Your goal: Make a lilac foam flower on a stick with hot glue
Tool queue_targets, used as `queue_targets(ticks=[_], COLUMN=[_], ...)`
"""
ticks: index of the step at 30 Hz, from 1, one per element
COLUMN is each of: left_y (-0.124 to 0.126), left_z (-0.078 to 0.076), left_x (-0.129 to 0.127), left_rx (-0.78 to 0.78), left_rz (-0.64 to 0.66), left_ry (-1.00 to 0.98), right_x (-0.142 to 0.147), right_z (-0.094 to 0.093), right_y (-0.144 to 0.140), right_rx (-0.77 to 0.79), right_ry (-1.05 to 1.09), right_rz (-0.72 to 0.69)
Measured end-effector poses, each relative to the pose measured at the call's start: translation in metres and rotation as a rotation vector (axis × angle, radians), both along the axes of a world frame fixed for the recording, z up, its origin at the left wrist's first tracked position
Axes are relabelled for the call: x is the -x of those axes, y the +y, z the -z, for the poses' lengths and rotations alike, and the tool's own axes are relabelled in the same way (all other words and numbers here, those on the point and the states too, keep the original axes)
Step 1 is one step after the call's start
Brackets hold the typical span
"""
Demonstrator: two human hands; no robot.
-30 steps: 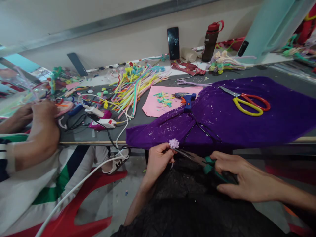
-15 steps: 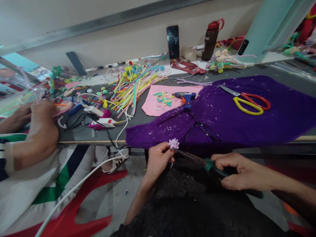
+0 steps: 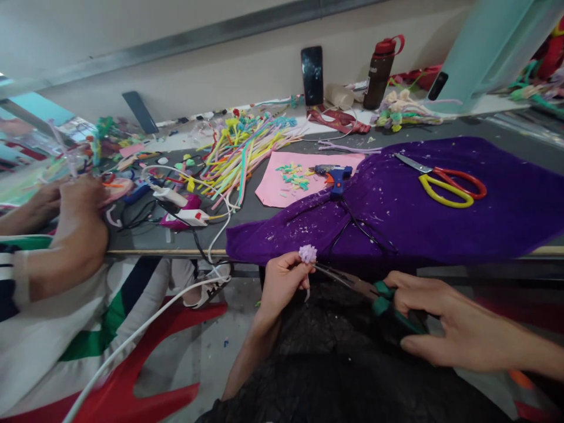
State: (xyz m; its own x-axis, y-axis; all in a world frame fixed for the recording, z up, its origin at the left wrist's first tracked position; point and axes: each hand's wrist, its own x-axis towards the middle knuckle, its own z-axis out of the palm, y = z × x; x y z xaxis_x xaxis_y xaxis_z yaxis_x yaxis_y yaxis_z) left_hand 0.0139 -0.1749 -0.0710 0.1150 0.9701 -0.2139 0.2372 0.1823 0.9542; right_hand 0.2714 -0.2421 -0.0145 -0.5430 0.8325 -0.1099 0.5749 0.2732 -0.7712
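Between the thumb and fingers of my left hand [image 3: 286, 282] is a small lilac pipe-cleaner flower [image 3: 308, 254], its short stem hanging below the fingers. My right hand [image 3: 440, 314] is wrapped around the dark green handles of long-nose pliers [image 3: 359, 284]. The plier tips reach to just below the flower head, close to my left fingertips; whether they grip it I cannot tell. Both hands are in front of the table edge, above my dark lap. Behind them a purple cloth [image 3: 440, 235] covers part of the table, with red-and-yellow-handled scissors [image 3: 449, 183] on it.
A blue glue gun [image 3: 337, 178] rests by a pink sheet [image 3: 269, 191] with cut bits. Beyond lie many pipe cleaners [image 3: 251, 153], a phone [image 3: 312, 76] and a bottle [image 3: 379, 73]. A power strip [image 3: 189, 218] trails a white cord. At left, a co-worker's arm [image 3: 66, 247] rests on the table.
The pliers' handles have spread apart and shifted slightly right and down with my right hand. The flower has turned a little in my left fingers.
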Motion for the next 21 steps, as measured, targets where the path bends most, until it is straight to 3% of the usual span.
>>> queue_targets(ticks=[3, 11, 21], left_y=[-0.001, -0.004, -0.004], left_z=[-0.001, -0.009, -0.004], left_x=[-0.001, -0.004, -0.004], left_rx=[-0.021, -0.106, -0.210], left_rz=[0.009, 0.025, 0.059], left_ry=[0.052, 0.196, 0.300], right_x=[0.002, 0.007, 0.006], right_z=[0.001, 0.008, 0.012], right_y=[0.002, 0.005, 0.006], right_rx=[0.010, 0.010, 0.047], right_ry=[-0.035, -0.053, 0.028], right_rz=[-0.062, -0.064, -0.062])
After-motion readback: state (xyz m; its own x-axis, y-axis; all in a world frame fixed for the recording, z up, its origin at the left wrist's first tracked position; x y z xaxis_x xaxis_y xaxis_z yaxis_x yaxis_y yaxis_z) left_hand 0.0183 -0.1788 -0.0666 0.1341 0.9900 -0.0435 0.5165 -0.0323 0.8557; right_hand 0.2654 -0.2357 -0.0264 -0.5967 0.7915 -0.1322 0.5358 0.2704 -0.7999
